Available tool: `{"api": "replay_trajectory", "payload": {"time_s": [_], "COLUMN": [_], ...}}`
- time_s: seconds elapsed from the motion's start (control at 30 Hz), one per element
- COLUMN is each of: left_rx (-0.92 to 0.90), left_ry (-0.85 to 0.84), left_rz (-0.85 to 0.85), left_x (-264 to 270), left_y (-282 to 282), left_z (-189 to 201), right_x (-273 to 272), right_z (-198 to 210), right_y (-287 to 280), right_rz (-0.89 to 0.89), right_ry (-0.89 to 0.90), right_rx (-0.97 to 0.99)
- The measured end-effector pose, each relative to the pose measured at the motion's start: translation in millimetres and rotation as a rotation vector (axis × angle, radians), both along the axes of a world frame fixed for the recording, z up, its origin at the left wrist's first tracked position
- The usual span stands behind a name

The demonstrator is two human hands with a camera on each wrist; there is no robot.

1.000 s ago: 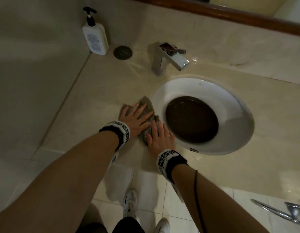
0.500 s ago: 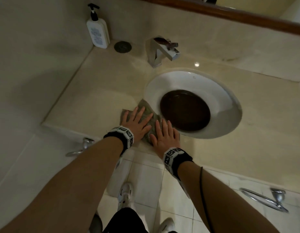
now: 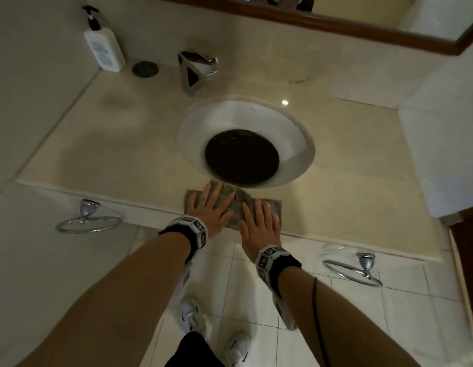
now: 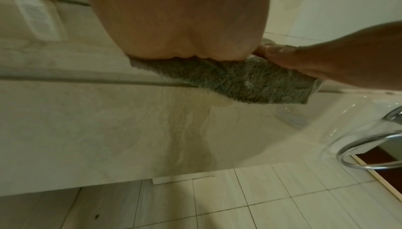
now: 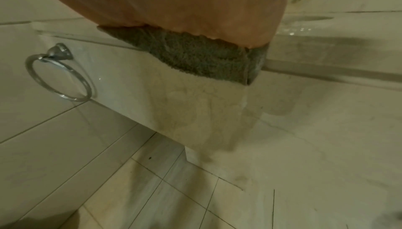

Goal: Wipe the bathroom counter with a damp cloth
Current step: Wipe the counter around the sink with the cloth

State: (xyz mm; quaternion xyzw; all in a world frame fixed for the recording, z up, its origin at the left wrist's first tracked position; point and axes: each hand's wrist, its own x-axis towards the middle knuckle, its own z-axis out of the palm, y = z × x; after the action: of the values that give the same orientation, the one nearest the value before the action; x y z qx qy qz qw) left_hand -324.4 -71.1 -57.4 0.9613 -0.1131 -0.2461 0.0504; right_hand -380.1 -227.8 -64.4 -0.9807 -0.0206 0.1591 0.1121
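Observation:
A grey-green terry cloth [image 3: 236, 200] lies on the beige counter [image 3: 111, 154], on the narrow strip between the sink and the front edge. My left hand [image 3: 210, 207] and right hand [image 3: 257, 221] press flat on it side by side, fingers straight and pointing toward the sink. In the left wrist view the cloth [image 4: 239, 79] hangs a little over the counter's front edge under my palm, and the right wrist view shows the cloth [image 5: 195, 55] the same way.
A round white sink [image 3: 246, 144] with a dark bottom sits just beyond the cloth. At the back stand a chrome tap [image 3: 195, 72], a white pump bottle [image 3: 103, 46] and a dark round cap [image 3: 145, 68]. Two chrome towel rings [image 3: 88, 221] [image 3: 354, 268] hang below the counter.
Both hands slid the cloth from the left of the sink to the right and toward me, along the sink's rim to the front edge.

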Motion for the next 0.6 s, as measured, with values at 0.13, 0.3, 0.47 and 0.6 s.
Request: {"api": "replay_trajectory", "payload": {"time_s": [0.13,0.3,0.47,0.6], "left_rx": [0.018,0.005,0.006,0.022], "left_ry": [-0.042,-0.098,-0.099,-0.145], "left_rz": [-0.003,-0.051,-0.086,-0.131], "left_x": [10.1,33.0,55.6,70.5], "left_y": [-9.6,-16.3,-31.4,-45.1], "left_z": [-2.3,-3.1,-4.3,-5.5], "right_x": [12.2,21.7,50.7,67.5], "right_z": [-4.2,-6.2,-3.6,-2.7], "right_y": [-3.9,4.0,-5.0,-18.7], "right_rz": [-0.102,-0.142,-0.159,-0.141], "right_ry": [-0.01,-0.053,-0.06,-0.089], "right_rx": [0.014,-0.006,-0.032,-0.091]}}
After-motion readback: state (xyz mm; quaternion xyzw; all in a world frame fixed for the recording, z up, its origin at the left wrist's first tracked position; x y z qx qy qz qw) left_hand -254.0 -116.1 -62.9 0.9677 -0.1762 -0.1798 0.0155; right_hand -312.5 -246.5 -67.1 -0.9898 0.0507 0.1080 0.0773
